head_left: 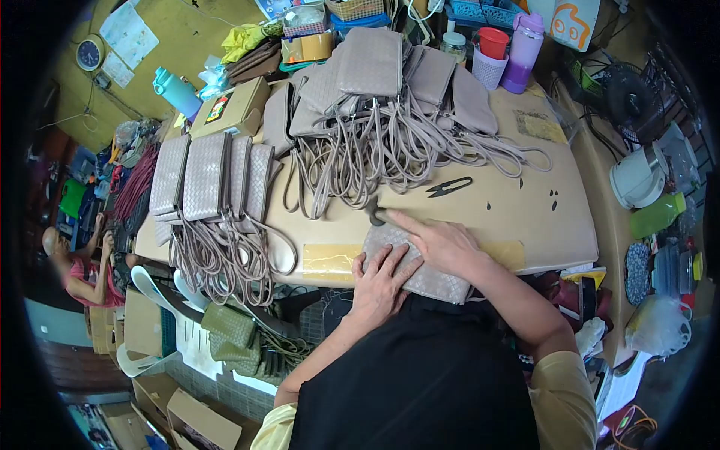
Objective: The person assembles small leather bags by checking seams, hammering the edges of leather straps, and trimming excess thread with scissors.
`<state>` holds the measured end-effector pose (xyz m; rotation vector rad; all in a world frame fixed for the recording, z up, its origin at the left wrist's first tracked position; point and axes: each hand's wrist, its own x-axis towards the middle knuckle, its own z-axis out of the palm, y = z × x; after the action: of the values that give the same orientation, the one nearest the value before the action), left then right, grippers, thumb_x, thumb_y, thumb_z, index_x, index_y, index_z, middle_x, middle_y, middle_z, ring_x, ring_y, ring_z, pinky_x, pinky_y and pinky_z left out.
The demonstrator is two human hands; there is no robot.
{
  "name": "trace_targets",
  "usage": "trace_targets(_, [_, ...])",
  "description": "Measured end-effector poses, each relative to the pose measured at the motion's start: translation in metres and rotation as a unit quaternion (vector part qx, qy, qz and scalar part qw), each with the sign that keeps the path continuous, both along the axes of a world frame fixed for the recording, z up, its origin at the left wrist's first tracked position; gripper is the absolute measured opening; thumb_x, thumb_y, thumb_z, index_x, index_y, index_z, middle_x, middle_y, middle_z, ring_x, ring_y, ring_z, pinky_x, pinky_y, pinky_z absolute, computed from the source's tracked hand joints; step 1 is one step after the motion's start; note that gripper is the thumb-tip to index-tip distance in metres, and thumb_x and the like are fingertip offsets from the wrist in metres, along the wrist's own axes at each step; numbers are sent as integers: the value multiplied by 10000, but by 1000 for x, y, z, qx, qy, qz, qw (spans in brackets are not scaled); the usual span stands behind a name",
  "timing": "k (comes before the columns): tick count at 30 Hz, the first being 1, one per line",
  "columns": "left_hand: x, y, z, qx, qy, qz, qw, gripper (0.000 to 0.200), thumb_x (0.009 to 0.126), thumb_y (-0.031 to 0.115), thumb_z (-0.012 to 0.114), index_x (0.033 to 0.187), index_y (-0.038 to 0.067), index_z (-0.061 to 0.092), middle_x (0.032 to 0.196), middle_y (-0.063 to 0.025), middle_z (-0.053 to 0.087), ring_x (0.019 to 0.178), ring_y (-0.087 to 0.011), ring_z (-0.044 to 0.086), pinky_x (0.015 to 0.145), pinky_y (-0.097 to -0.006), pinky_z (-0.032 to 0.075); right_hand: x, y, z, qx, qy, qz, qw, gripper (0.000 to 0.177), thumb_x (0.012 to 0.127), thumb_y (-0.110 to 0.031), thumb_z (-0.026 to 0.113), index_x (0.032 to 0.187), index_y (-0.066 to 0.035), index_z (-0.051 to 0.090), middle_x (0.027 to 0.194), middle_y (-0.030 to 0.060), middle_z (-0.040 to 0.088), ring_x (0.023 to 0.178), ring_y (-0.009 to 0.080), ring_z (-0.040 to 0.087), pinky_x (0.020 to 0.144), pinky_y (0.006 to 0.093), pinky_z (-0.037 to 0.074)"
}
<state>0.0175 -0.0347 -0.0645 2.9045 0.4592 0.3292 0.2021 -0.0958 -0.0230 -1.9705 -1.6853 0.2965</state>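
Observation:
A grey woven pouch (439, 283) lies at the table's front edge, close to my body. My left hand (381, 283) rests on it with fingers spread. My right hand (442, 244) is over the pouch's upper part, its index finger stretched toward a small dark object (375, 213), blurred, at the pouch's top corner. Whether the fingers grip that object cannot be made out. Black thread snips (449, 187) lie on the table beyond my right hand. Grey pouches with looped straps are piled at the back (370, 64) and at the left (204, 174).
The tan table (540, 217) bears small dark bits at the right. Behind stand a purple bottle (520, 56), a red cup (493, 43) and a cardboard box (231, 106). Green pouches (234, 337) hang below the left edge. A person in pink (90, 274) sits far left.

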Motion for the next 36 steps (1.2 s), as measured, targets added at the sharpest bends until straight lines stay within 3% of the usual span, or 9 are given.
trace_targets(2, [-2, -2, 0, -5, 1, -2, 1000, 765, 663, 244, 759, 1366, 296, 462, 1395, -18, 421, 1269, -244, 387, 1028, -531, 234, 13, -1, 10, -146, 3, -30, 989, 576, 929, -222, 498, 1456, -344, 302, 839, 195, 659, 722, 398, 628, 687, 509, 504])
trace_targets(6, [2, 0, 1, -4, -4, -2, 1000, 772, 641, 233, 765, 1355, 293, 477, 1393, -25, 425, 1258, -243, 397, 1022, -525, 240, 10, -24, 4, -16, 52, -69, 996, 582, 928, -217, 500, 1454, -362, 299, 848, 203, 660, 741, 408, 629, 693, 506, 509])
trace_targets(8, [3, -2, 3, -4, -2, 0, 1000, 779, 633, 228, 766, 1354, 293, 477, 1393, -27, 426, 1253, -245, 401, 1018, -524, 244, 13, -31, -17, 83, -15, -33, 996, 539, 916, -173, 514, 1425, -294, 386, 1042, 225, 647, 859, 413, 636, 767, 476, 513])
trace_targets(11, [4, 1, 0, 4, -14, -7, 1000, 790, 615, 223, 767, 1349, 292, 482, 1385, -31, 436, 1244, -250, 409, 1011, -524, 252, 13, -43, 22, -94, 45, -110, 988, 561, 902, -153, 528, 1426, -292, 384, 1021, 222, 650, 850, 414, 633, 786, 479, 509])
trace_targets(25, [4, 0, 3, 10, -3, -5, 1000, 782, 617, 190, 754, 1348, 275, 490, 1391, -62, 432, 1247, -265, 410, 1011, -518, 259, 19, -110, 7, -22, 47, -119, 991, 569, 883, -125, 557, 1412, -279, 416, 903, 228, 650, 781, 411, 631, 731, 464, 515])
trace_targets(27, [6, 0, 4, 10, 8, -6, 1000, 780, 620, 191, 750, 1350, 273, 488, 1395, -69, 426, 1247, -267, 411, 1007, -520, 265, 12, -122, 5, 123, 64, -171, 976, 562, 882, -107, 560, 1405, -261, 426, 956, 232, 649, 821, 406, 631, 742, 463, 511])
trace_targets(32, [6, 2, 2, 27, -9, -11, 1000, 776, 605, 180, 748, 1339, 262, 506, 1395, -72, 429, 1234, -275, 421, 992, -506, 279, 25, -158, -1, 18, 95, -199, 975, 533, 884, -91, 557, 1393, -201, 445, 1030, 237, 629, 889, 410, 627, 762, 441, 513])
trace_targets(35, [5, 1, 6, 23, -11, -12, 1000, 760, 596, 173, 744, 1321, 256, 532, 1388, -73, 441, 1219, -274, 434, 984, -491, 291, 12, -171, -19, 179, 69, -218, 957, 526, 876, -97, 569, 1373, -236, 471, 1074, 220, 635, 894, 386, 640, 749, 416, 535])
trace_targets(36, [6, 1, 9, 14, -8, -11, 1000, 748, 604, 172, 741, 1318, 260, 536, 1388, -70, 443, 1217, -271, 436, 982, -487, 296, 11, -176, -18, 53, 40, -209, 976, 510, 863, -111, 588, 1345, -254, 505, 1051, 213, 638, 859, 383, 645, 723, 427, 538])
